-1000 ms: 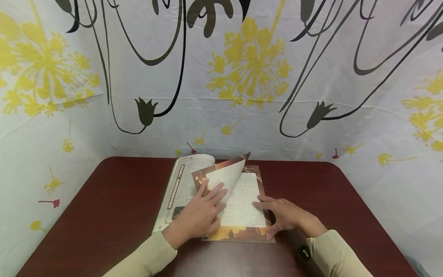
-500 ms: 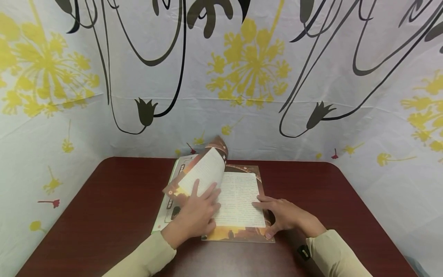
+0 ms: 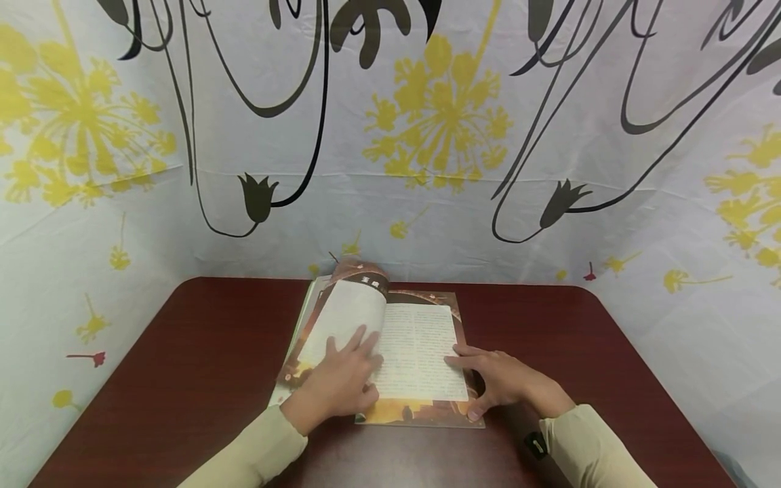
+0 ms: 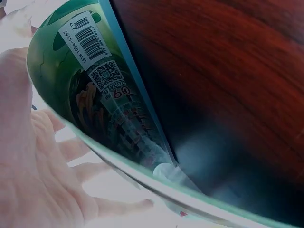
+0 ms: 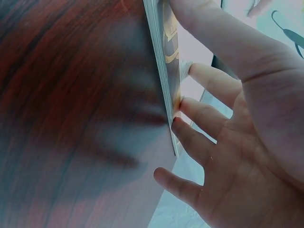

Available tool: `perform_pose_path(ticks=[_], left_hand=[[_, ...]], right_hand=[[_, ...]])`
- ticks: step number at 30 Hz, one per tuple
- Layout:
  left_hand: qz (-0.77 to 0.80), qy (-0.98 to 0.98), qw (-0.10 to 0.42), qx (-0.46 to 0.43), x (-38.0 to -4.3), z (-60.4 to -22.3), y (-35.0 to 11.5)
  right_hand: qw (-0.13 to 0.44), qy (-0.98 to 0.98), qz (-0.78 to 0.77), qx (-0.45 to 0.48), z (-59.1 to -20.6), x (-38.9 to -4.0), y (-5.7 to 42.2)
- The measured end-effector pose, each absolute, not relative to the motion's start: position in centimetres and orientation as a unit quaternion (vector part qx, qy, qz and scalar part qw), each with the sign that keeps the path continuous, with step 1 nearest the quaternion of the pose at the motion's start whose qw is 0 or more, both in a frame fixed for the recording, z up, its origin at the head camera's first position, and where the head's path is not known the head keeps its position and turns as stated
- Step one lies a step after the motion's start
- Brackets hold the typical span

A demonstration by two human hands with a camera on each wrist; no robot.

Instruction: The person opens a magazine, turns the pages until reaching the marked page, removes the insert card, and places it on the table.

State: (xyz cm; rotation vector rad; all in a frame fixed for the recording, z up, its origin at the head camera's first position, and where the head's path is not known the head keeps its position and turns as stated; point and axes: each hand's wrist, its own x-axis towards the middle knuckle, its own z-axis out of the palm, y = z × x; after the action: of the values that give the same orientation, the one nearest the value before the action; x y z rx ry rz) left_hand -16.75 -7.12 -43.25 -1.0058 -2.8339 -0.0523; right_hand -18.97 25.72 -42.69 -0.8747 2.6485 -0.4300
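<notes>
An open magazine lies on the table, its pages bordered in brown and orange. My left hand rests with spread fingers on the left page near the spine; that page bulges and curls at its top. In the left wrist view the green back cover, with a barcode, bows up from the table beside the left palm. My right hand touches the right page's outer edge, thumb at the lower corner. The right wrist view shows its fingertips against the magazine's edge.
The dark red wooden table extends on both sides of the magazine. Behind it hangs a white cloth printed with yellow flowers and dark stems. A small black object sits by the right sleeve cuff.
The lifted page has swung over to the left and now lies curved on the left side. My left hand has slid slightly left with it. The right hand stays in place.
</notes>
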Motion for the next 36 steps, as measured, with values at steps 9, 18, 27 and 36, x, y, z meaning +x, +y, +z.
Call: perform_pose_path(ticks=[9, 18, 27, 36], left_hand=[[-0.060, -0.950, 0.025, -0.305, -16.7, -43.2, -7.4], [-0.072, -0.951, 0.015, -0.299, -16.8, -42.9, -7.5], [-0.041, -0.949, 0.041, -0.311, -17.0, -43.4, -7.3], [-0.024, -0.932, 0.054, -0.358, -16.8, -43.8, -6.1]], right_hand=[[0.150, 0.923, -0.150, -0.321, -42.6, -18.9, 25.7], [0.154, 0.922, -0.156, -0.319, -42.3, -18.8, 25.5], [0.145, 0.921, -0.155, -0.327, -42.5, -18.9, 25.6], [0.141, 0.926, -0.149, -0.317, -42.5, -19.0, 25.4]])
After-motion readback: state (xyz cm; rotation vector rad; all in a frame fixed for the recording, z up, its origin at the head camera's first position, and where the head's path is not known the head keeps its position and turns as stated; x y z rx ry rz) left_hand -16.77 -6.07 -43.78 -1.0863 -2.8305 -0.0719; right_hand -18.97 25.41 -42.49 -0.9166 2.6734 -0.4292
